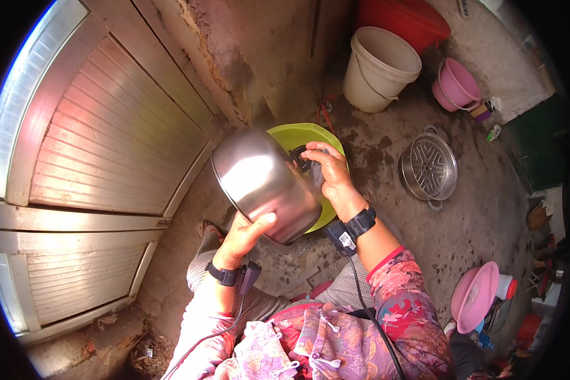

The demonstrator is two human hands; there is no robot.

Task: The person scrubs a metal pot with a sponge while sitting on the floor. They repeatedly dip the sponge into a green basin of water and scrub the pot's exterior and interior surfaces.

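Observation:
A shiny stainless steel pot point(261, 185) is tilted on its side in front of me, its outer wall facing up. My left hand point(247, 237) grips its rim, thumb on the outside wall. At the far side, beside the pot's black handle point(300, 157), my right hand point(332, 168) holds what looks like a grey cloth point(316, 175) against the pot. Beneath both sits a yellow-green plastic basin point(308, 130), mostly covered by the pot; its contents are hidden.
A steel steamer tray point(430, 164) lies on the stained concrete floor point(380, 228) to the right. Farther back stand a white bucket point(373, 76), a red tub point(408, 21) and a pink bucket point(453, 88). Pink basins point(477, 297) stand lower right. A metal panelled door point(109, 128) is at left.

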